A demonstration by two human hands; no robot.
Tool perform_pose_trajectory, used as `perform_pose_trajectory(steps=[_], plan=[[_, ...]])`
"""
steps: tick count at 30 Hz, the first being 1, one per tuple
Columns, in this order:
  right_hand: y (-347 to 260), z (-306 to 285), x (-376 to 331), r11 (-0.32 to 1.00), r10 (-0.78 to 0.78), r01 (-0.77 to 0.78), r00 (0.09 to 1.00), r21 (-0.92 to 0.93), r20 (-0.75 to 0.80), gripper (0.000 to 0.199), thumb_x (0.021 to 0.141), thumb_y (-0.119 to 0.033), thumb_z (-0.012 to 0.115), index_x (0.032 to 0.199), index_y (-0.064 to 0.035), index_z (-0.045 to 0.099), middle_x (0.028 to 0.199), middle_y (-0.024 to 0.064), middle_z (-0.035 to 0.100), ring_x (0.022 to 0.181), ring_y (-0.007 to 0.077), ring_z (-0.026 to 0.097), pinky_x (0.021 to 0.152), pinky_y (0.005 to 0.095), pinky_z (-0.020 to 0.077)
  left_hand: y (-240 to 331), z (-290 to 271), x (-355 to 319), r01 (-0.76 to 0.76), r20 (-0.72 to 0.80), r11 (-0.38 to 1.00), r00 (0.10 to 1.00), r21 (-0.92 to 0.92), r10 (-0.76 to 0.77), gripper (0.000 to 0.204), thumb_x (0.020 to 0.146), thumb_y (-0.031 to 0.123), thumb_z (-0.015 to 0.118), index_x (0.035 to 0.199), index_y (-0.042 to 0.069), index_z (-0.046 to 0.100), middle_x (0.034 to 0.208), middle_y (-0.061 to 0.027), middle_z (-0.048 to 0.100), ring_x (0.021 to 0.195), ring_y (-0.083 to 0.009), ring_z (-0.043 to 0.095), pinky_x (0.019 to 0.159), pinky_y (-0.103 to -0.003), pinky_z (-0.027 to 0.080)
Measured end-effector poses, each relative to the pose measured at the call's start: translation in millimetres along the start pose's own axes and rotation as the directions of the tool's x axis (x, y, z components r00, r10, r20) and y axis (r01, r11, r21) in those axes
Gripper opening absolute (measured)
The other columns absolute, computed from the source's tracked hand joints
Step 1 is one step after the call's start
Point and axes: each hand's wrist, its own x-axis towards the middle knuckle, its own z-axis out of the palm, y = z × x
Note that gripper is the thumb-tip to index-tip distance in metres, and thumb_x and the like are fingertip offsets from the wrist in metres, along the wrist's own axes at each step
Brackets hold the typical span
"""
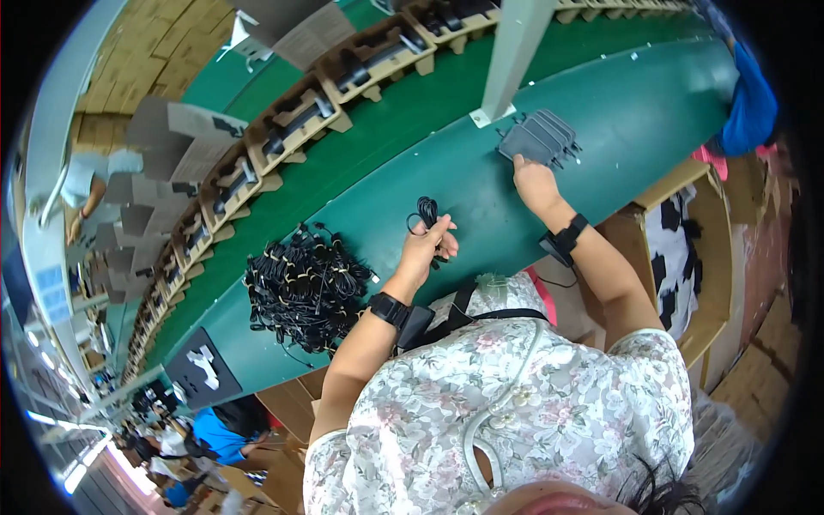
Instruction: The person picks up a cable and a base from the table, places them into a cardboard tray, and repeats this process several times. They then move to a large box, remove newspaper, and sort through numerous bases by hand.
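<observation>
Small coiled black cable bundle (426,215) pinched between fingers of left hand (427,246), held just above green workbench (412,163). Right hand (534,184) stretched forward, fingers pressed down on near edge of stack of flat grey plastic parts (539,138) lying on bench beside white post (513,56). Large heap of tied black cable coils (305,287) resting on bench to left of holding hand. Beyond bench, conveyor line of open cardboard trays (296,120) carrying dark devices. Black wristbands on both wrists
</observation>
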Motion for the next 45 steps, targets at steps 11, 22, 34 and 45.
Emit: perform_pose_trajectory(steps=[11,22,34,45], plan=[[-66.0,-80.2,218.0,0.002,0.417,0.257,0.878,0.966,-0.234,0.019,0.081,-0.017,0.064,0.084,-0.0004,0.056,0.062,-0.0005,0.047,0.062,0.0061,0.040,0.057,0.0231,0.0366,-21.0,-47.2,-36.5,-0.141,-0.143,0.990,0.980,-0.009,0.138,0.015,0.085,0.016,0.059,0.086,0.008,0.046,0.059,-0.0006,0.048,0.047,-0.0102,0.044,0.043,-0.023,0.031],[-92.3,-27.1,322.9,0.781,0.314,-0.199,0.945,0.592,-0.095,0.028,0.081,-0.023,0.058,0.100,-0.0033,0.056,0.087,0.0187,0.060,0.089,0.0347,0.056,0.079,0.0425,0.0436,-47.3,-76.2,-77.5,-0.106,-0.356,0.973,0.934,-0.205,0.027,0.011,0.086,0.013,0.056,0.081,0.007,0.048,0.064,-0.0007,0.051,0.053,-0.0097,0.047,0.048,-0.022,0.034],[-24.5,9.6,305.2,0.880,0.417,-0.161,0.713,0.447,-0.564,0.029,0.077,-0.018,0.054,0.103,-0.0045,0.059,0.095,0.0127,0.061,0.096,0.0304,0.052,0.084,0.0425,0.0406,-41.4,-74.9,-67.2,-0.078,-0.294,0.979,0.956,-0.190,0.019,0.012,0.086,0.013,0.056,0.079,0.008,0.048,0.062,-0.0003,0.051,0.050,-0.0088,0.046,0.045,-0.022,0.032],[-37.3,-12.7,304.0,0.690,0.607,-0.167,0.664,0.704,-0.437,0.023,0.075,-0.012,0.053,0.092,-0.0074,0.066,0.086,0.0140,0.063,0.085,0.0323,0.057,0.081,0.0382,0.0439,-26.7,-93.1,-76.9,-0.048,-0.320,0.977,0.947,-0.208,-0.022,0.012,0.086,0.012,0.057,0.079,0.008,0.048,0.064,-0.0003,0.052,0.051,-0.0091,0.047,0.046,-0.023,0.033]])
